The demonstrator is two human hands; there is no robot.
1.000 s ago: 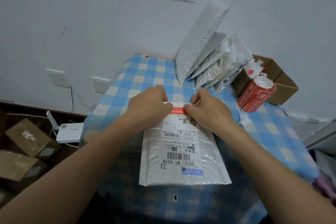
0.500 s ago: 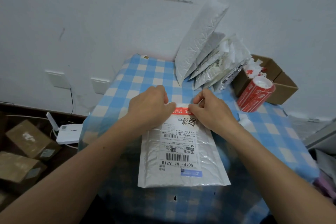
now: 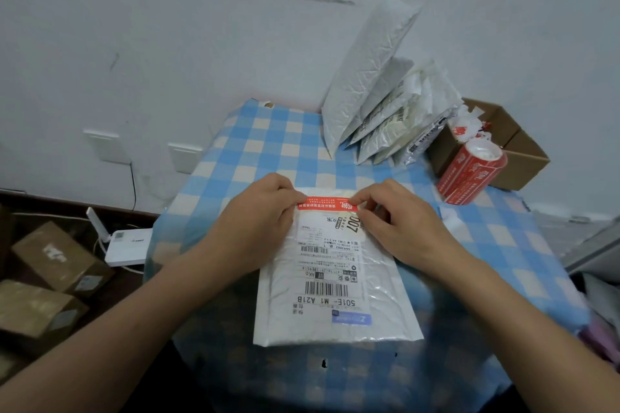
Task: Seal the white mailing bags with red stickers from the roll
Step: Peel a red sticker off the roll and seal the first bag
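A red sticker (image 3: 327,203) lies across the far end of a white mailing bag (image 3: 335,282) that rests flat on the blue checked tablecloth (image 3: 268,144). The left hand (image 3: 258,225) and right hand (image 3: 399,225) press their curled fingertips on the sticker's two ends, gripping nothing. More bags (image 3: 372,84) lean against the white wall (image 3: 167,27) beside the sticker roll (image 3: 469,174) and a cardboard box (image 3: 516,157).
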